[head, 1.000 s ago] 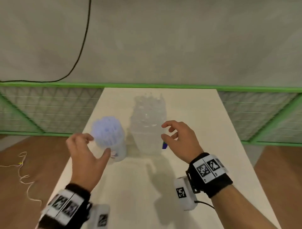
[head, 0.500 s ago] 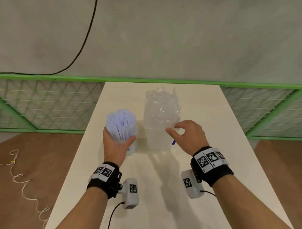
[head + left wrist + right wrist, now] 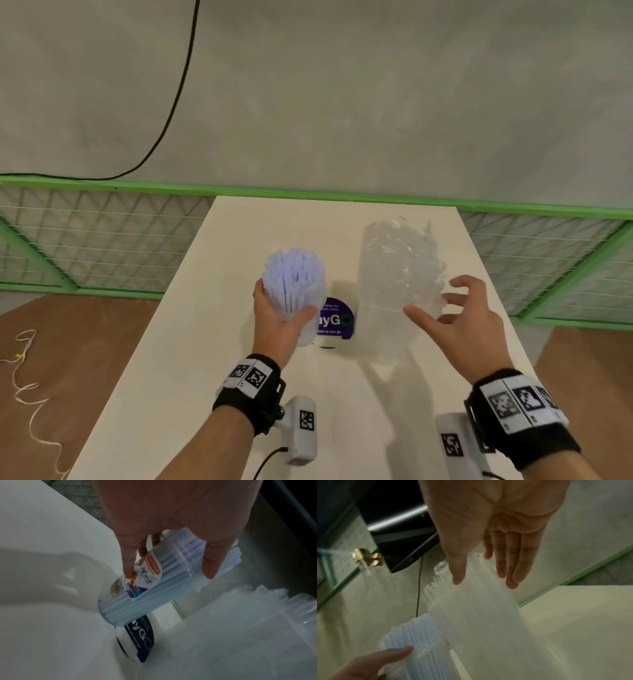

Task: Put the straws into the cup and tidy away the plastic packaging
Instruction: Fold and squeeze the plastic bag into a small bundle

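already the left hand (image 3: 279, 323) curls its grip round the cup (image 3: 137, 585) of blue straws (image 3: 294, 274), tilted above the tabletop (image 3: 191, 342). the right hand (image 3: 462, 329), fingers spread, hovers beside the clear straw pack (image 3: 399, 270), holding nothing. i judge a loose squeeze could crumple that slippery plastic, tipping it or fanning straws out.

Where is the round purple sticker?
In the head view, the round purple sticker lies on the white table, between the clear cup of pale blue straws and the tall clear straw container.
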`<state>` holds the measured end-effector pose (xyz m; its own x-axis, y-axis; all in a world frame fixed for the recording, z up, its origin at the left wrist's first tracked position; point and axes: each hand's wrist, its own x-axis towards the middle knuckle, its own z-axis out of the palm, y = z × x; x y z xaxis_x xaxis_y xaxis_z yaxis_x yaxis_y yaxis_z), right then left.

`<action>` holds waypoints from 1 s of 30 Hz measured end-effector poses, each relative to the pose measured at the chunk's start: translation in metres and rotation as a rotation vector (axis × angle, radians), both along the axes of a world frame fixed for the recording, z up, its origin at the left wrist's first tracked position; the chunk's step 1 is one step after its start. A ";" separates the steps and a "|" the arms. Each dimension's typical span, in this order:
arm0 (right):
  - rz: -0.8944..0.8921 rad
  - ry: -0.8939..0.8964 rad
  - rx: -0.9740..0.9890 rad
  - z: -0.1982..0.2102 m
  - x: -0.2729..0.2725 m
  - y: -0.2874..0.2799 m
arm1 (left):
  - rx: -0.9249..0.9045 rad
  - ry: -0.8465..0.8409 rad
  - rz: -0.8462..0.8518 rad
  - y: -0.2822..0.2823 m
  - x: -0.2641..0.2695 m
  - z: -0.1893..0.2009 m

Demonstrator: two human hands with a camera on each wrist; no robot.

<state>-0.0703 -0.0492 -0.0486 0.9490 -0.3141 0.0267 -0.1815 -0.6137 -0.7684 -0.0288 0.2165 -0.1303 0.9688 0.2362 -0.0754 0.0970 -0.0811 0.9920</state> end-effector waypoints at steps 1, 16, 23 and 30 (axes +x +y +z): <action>-0.001 -0.006 0.073 -0.001 0.003 0.001 | 0.008 -0.003 0.000 -0.001 0.004 0.000; 0.088 0.033 0.147 -0.015 0.227 0.032 | 0.007 -0.004 -0.085 0.013 0.215 0.001; 0.100 0.021 0.169 -0.034 0.319 0.028 | -0.018 0.035 -0.131 0.018 0.298 0.005; 0.150 0.018 0.208 -0.041 0.360 0.024 | -0.031 0.099 -0.104 0.011 0.334 0.012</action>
<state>0.2896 -0.0248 -0.0896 0.9852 -0.1665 -0.0411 -0.1150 -0.4635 -0.8786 0.3052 0.2275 -0.1187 0.9754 0.1313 -0.1772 0.1869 -0.0655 0.9802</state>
